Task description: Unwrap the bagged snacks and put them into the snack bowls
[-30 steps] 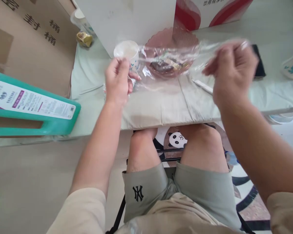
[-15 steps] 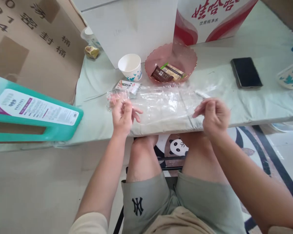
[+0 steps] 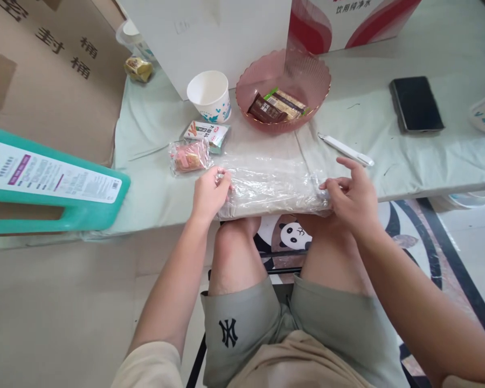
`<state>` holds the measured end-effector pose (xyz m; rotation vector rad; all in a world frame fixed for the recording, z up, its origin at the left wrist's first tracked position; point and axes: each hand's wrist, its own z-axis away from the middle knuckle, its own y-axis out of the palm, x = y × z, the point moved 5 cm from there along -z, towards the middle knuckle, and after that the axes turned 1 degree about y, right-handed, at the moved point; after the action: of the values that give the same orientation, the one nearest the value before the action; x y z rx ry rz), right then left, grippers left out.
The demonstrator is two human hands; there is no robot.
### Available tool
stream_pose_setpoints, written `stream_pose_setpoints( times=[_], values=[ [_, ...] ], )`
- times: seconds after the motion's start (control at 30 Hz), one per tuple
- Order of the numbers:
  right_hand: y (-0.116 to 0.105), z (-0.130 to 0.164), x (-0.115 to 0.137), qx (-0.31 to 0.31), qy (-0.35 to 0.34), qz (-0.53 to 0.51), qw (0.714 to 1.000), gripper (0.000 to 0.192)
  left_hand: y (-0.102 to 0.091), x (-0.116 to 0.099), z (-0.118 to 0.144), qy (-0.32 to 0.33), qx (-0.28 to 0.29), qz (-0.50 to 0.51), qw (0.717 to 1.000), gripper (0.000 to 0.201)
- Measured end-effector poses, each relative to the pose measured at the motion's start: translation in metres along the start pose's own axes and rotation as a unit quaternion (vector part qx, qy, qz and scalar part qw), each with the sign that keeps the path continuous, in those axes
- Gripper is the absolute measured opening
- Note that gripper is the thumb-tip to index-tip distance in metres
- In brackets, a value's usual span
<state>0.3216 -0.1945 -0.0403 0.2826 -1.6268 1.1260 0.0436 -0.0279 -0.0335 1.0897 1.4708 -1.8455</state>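
Observation:
A clear plastic bag (image 3: 272,186) lies stretched along the front edge of the table, wrinkled and shiny. My left hand (image 3: 211,194) pinches its left end between thumb and fingers. At the other end, my right hand (image 3: 353,194) has thumb and fingertips closed on the plastic, its index finger raised. Just beyond my right hand lies a white utility knife (image 3: 345,149). Close to my left hand sit a clear-wrapped pink snack (image 3: 189,157) and a small white and green snack packet (image 3: 207,134).
Behind the bag stand a paper cup (image 3: 209,97) and a pink bowl (image 3: 283,121) with snack bars. A black phone (image 3: 417,104) lies to the right. A green jug (image 3: 92,213) and a cardboard box (image 3: 76,102) bound the left side; a white box (image 3: 226,48) stands behind.
The bag has come down flatter and closer to the table's front edge. My left hand has moved right, away from the pink snack, and my right hand has uncovered the utility knife.

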Motion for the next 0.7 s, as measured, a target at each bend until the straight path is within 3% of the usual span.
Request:
stream_pose_setpoints(
  times=[0.17, 0.3, 0.4, 0.47, 0.53, 0.6, 0.63, 0.7],
  values=[
    [-0.001, 0.005, -0.013, 0.02, -0.014, 0.089, 0.996, 0.044, -0.001, 0.001, 0.003, 0.02, -0.007, -0.127, 0.992, 0.016],
    [-0.006, 0.014, -0.014, -0.002, -0.079, 0.174, 0.982, 0.045, -0.012, 0.004, 0.005, 0.039, -0.056, -0.226, 0.972, 0.032],
    [-0.016, 0.024, -0.004, -0.082, -0.116, 0.207, 0.968, 0.048, -0.021, -0.005, 0.015, 0.1, -0.139, -0.262, 0.95, 0.056],
    [-0.016, 0.03, 0.007, -0.107, -0.168, 0.199, 0.959, 0.038, -0.016, -0.02, 0.03, 0.184, -0.163, -0.27, 0.931, 0.056],
    [-0.007, 0.033, 0.017, -0.074, -0.242, 0.19, 0.949, 0.025, 0.007, -0.038, 0.05, 0.288, -0.094, -0.277, 0.912, 0.045],
    [0.007, 0.034, 0.02, -0.026, -0.289, 0.198, 0.936, 0.02, 0.041, -0.049, 0.069, 0.362, 0.06, -0.3, 0.88, 0.046],
    [0.012, 0.033, 0.019, -0.013, -0.294, 0.206, 0.933, 0.019, 0.054, -0.049, 0.076, 0.365, 0.114, -0.322, 0.866, 0.052],
    [0.017, 0.031, 0.015, -0.008, -0.284, 0.21, 0.936, 0.021, 0.07, -0.045, 0.08, 0.348, 0.171, -0.354, 0.851, 0.056]
  ],
)
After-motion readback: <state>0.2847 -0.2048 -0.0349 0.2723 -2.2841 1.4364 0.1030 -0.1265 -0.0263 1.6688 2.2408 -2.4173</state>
